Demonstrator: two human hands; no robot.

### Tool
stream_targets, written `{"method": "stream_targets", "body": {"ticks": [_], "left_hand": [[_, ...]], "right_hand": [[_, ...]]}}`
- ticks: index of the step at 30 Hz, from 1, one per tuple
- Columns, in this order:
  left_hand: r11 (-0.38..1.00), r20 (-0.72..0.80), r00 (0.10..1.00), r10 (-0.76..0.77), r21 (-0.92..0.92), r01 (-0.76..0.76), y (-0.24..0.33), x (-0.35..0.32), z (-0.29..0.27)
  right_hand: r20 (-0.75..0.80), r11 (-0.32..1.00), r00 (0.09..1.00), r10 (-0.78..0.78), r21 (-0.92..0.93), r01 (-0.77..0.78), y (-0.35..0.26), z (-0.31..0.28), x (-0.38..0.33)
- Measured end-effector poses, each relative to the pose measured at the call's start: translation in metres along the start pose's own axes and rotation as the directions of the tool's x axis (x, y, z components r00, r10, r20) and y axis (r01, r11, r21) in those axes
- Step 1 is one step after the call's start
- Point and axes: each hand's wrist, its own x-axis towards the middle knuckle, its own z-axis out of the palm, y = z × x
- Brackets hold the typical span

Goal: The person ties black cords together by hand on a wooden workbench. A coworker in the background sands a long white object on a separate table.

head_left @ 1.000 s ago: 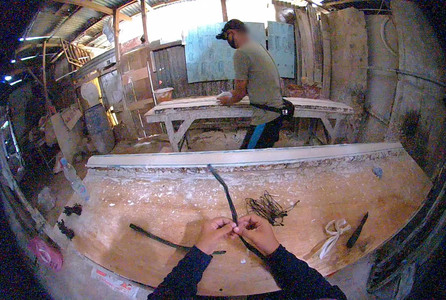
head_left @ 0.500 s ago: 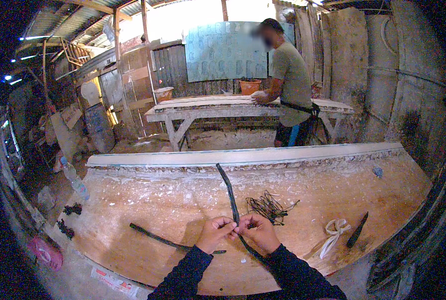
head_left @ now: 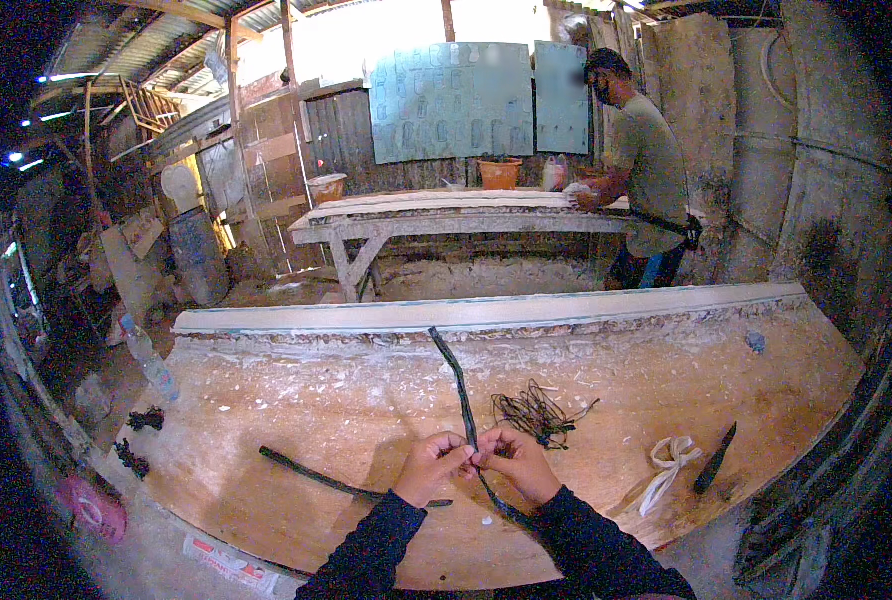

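A long black strip (head_left: 454,375), thin and bundled-looking, lies up the middle of the wooden table (head_left: 316,400). My left hand (head_left: 433,468) pinches it near its middle. Right beside it, fingertips meeting, my right hand (head_left: 518,463) pinches the same spot. The lower end of the strip runs down toward my right sleeve. A second black strip (head_left: 316,474) rests on the wood to the left, passing by my left wrist. Just beyond my right hand is a loose tangle of thin black cord (head_left: 538,412).
At right lie a knotted white strip (head_left: 669,470) and a dark pointed tool (head_left: 716,458). Small black bundles (head_left: 146,418) and a clear plastic bottle (head_left: 146,355) are at the left edge. A white moulding (head_left: 486,309) spans the far edge. Behind, a person (head_left: 651,160) works at another bench (head_left: 446,228).
The person at the far bench has moved to the right along it. My hands keep nearly the same place, still pinching the black strip.
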Motion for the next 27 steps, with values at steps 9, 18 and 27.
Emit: {"method": "stream_targets", "body": {"ticks": [9, 18, 27], "left_hand": [[0.994, 0.011, 0.999, 0.041, 0.101, -0.042, -0.002, 0.001, -0.001], [0.989, -0.029, 0.995, 0.096, 0.113, -0.092, 0.004, -0.002, -0.002], [0.998, -0.038, 0.998, 0.054, 0.043, -0.053, 0.001, -0.001, -0.004]], "right_hand": [[0.036, 1.0, 0.999, 0.02, -0.012, -0.02, 0.007, -0.006, 0.003], [0.072, 0.99, 0.993, 0.091, 0.103, -0.098, -0.017, 0.0, -0.003], [0.064, 0.953, 0.988, 0.143, 0.261, -0.155, -0.021, 0.002, -0.005]]}}
